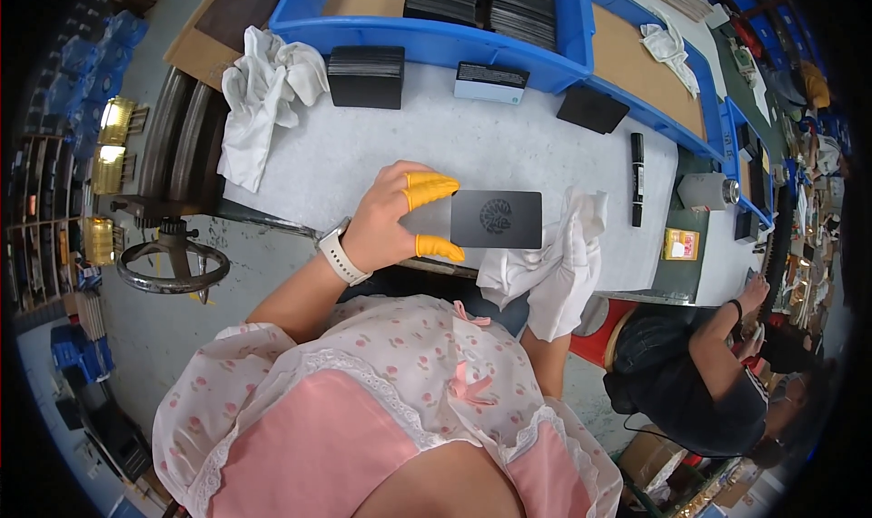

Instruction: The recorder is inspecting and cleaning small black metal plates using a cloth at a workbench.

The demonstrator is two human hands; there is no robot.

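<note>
Left hand, orange finger cots, pinches one black card by left short edge, above near tabletop edge. Card long axis left-right, flat, face up. Right hand closed in white cloth, touching card's right edge, equally near. Far edge: three black card stacks, one marker.

A white worktable runs across the view, with blue plastic bins lined along its far edge. Grey concrete floor lies to the left, where a machine with a metal handwheel stands. Shelving lines the far left. A second person sits at the right.
</note>
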